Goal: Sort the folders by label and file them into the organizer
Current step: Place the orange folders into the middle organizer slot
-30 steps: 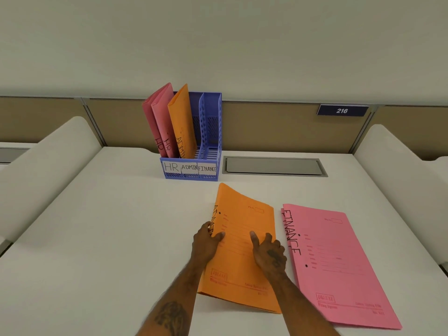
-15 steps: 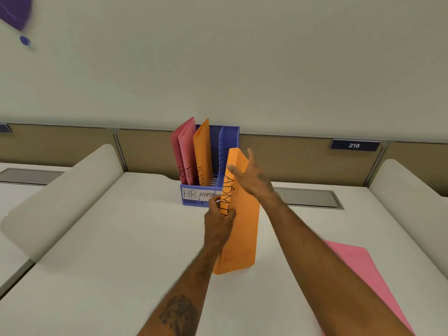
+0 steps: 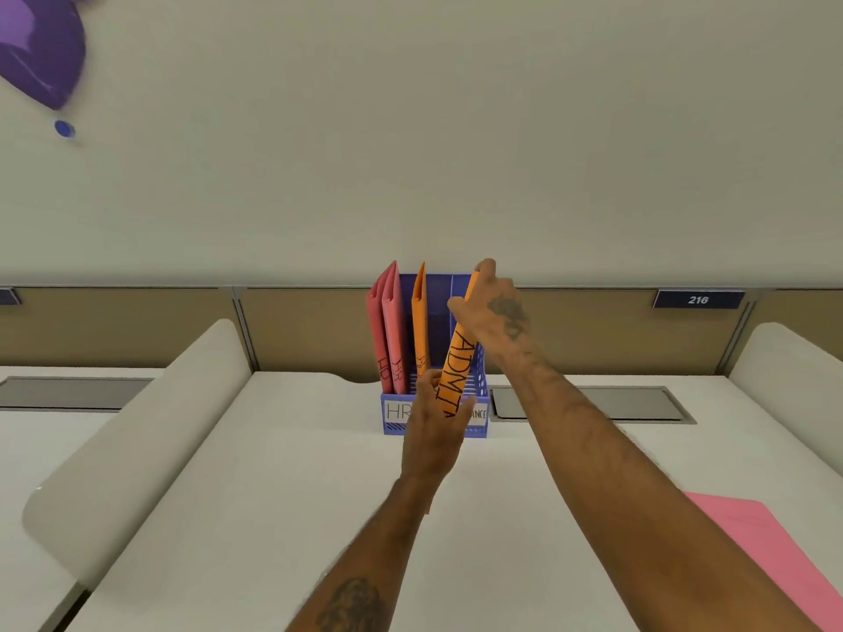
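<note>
An orange folder marked ADMIN (image 3: 456, 367) stands on edge, tilted, in front of the blue organizer (image 3: 479, 428). My right hand (image 3: 495, 312) grips its top edge and my left hand (image 3: 433, 431) holds its lower part. The organizer has front labels HR, ADMIN and FINANCE, partly covered by my left hand. Two pink HR folders (image 3: 387, 330) stand in its left slot and one orange folder (image 3: 419, 326) in the middle slot. A pink folder (image 3: 766, 554) lies flat on the desk at the lower right.
The white desk (image 3: 228, 494) has padded side dividers at the left (image 3: 137, 440) and right (image 3: 793, 385). A grey cable hatch (image 3: 638, 403) lies right of the organizer. A brown partition with a plate reading 216 (image 3: 698, 299) runs behind. A purple object (image 3: 41, 52) shows at the top left.
Both hands lifted the orange ADMIN folder off the desk, turned it upright and carried it forward to the organizer. The view tilted up, so the pink folder slid to the lower right.
</note>
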The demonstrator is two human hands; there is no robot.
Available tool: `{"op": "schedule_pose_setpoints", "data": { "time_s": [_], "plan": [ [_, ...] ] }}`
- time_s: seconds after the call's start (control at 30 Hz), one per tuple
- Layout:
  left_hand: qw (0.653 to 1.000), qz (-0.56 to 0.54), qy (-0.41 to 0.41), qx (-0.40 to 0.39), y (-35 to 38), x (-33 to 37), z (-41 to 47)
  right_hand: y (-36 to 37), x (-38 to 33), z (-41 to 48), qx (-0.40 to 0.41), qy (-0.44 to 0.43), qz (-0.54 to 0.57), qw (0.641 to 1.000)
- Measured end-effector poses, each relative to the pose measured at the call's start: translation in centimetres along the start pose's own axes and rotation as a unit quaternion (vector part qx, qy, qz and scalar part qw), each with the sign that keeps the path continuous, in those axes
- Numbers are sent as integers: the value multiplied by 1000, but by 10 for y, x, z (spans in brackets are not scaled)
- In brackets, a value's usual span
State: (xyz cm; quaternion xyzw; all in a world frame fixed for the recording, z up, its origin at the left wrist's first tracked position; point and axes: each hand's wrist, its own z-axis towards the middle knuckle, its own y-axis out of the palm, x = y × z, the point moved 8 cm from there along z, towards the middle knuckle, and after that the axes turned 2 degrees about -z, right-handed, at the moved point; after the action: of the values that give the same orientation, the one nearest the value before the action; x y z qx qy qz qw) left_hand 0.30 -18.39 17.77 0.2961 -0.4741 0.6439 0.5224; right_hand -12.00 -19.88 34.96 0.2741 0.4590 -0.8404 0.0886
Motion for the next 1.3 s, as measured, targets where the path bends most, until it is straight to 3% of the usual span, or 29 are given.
{"op": "schedule_pose_setpoints", "data": {
  "time_s": [0.13, 0.23, 0.4, 0.63, 0.8, 0.97, 1.3],
  "plan": [
    [999, -20, 23, -13, -25, -14, 32, -7, -22, 14, 46, -11, -23, 999],
    [992, 88, 91, 24, -50, -7, 69, -10, -35, 24, 69, -31, -42, 996],
    [933, 328, 135, -66, -46, -7, 137, -5, -57, 42, 110, -108, -61, 986],
    [881, 426, 136, -156, -24, -11, 194, 16, -66, 69, 160, -182, -26, 970],
    [849, 485, 127, -167, -19, -39, 212, 37, -52, 82, 199, -196, -14, 960],
    [857, 477, 123, -153, -23, -52, 214, 63, -35, 92, 222, -205, -12, 953],
    [871, 453, 140, -128, -25, -55, 212, 129, -2, 86, 156, -176, -8, 972]
  ]
}}
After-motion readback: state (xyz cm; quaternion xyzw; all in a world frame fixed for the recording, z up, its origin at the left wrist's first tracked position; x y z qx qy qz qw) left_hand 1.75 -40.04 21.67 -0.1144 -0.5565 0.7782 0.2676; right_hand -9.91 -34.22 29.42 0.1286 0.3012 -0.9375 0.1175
